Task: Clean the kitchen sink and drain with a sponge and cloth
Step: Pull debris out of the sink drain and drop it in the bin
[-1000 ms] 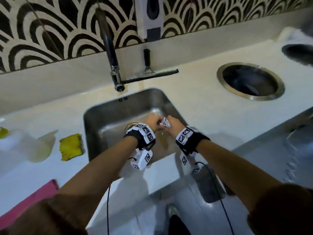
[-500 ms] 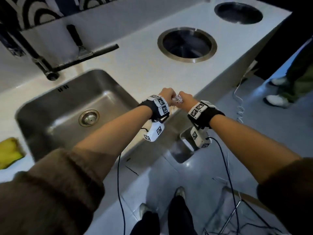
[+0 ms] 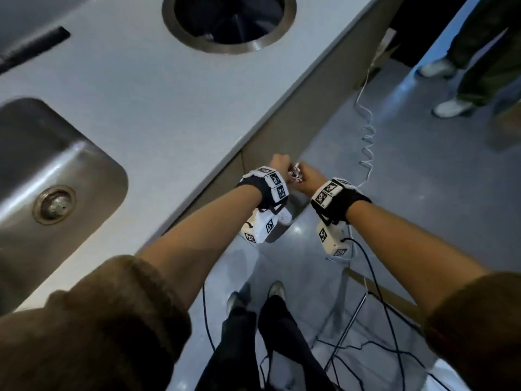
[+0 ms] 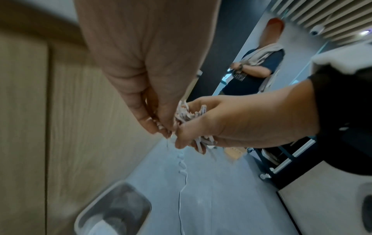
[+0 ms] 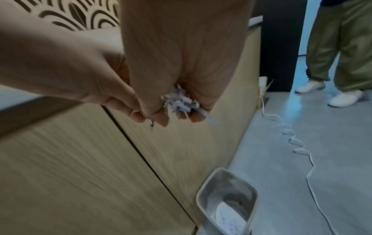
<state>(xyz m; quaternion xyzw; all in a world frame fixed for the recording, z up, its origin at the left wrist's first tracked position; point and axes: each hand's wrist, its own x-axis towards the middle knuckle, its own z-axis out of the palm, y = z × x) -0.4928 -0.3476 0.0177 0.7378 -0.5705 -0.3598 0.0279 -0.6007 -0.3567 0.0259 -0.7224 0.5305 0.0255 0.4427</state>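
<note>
Both hands are held together past the counter's front edge, above the floor. My right hand (image 3: 306, 179) (image 5: 177, 114) grips a bunch of white paper shreds (image 5: 181, 102) (image 4: 189, 115) in its curled fingers. My left hand (image 3: 280, 165) (image 4: 159, 128) touches it and pinches a few shreds at its fingertips. The steel sink (image 3: 93, 170) lies at the left of the head view, its round drain (image 3: 53, 204) bare. No sponge or cloth is in view.
A small open-topped bin (image 5: 227, 203) (image 4: 112, 209) stands on the floor against the wooden cabinet (image 5: 80, 167), below the hands. A round steel-rimmed opening (image 3: 228, 21) sits in the white counter (image 3: 169, 108). A white cable (image 3: 366, 142) trails on the floor. Another person (image 3: 462, 80) stands at the right.
Both hands, still joined around the shreds, have moved from above the sink rightward over the counter's edge and now hang above the floor bin.
</note>
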